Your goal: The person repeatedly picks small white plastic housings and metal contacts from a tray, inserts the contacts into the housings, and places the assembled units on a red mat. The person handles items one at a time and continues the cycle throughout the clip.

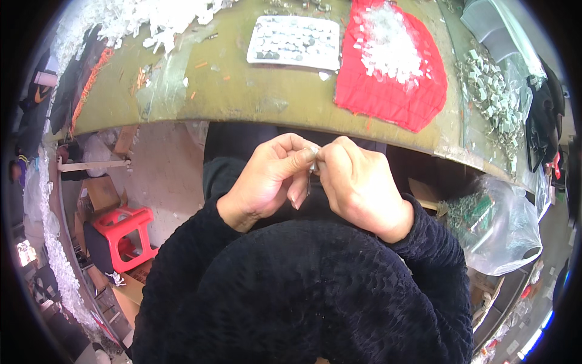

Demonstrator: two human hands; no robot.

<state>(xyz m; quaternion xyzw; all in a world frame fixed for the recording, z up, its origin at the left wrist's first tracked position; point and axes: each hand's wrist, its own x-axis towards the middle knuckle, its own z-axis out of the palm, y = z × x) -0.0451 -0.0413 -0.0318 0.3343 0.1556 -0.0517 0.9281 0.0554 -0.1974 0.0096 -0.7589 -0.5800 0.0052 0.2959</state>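
Observation:
My left hand point(270, 176) and my right hand point(359, 185) meet in front of my body, just off the table's near edge. Thumbs and fingertips of both hands pinch a small whitish piece point(314, 159); it is mostly covered, and its kind is too small to make out. Beyond the hands, on the table, lies a white tray point(252, 53) holding rows of small round dark and pale parts. To its right a red cloth point(424, 103) carries a heap of small white translucent pieces point(391, 48).
White plastic pieces point(142, 21) pile up at the table's far left. Small pale parts with metal bits point(494, 91) lie at the right. A clear plastic bag point(509, 227) hangs below the right edge. A red stool point(130, 236) stands at the lower left.

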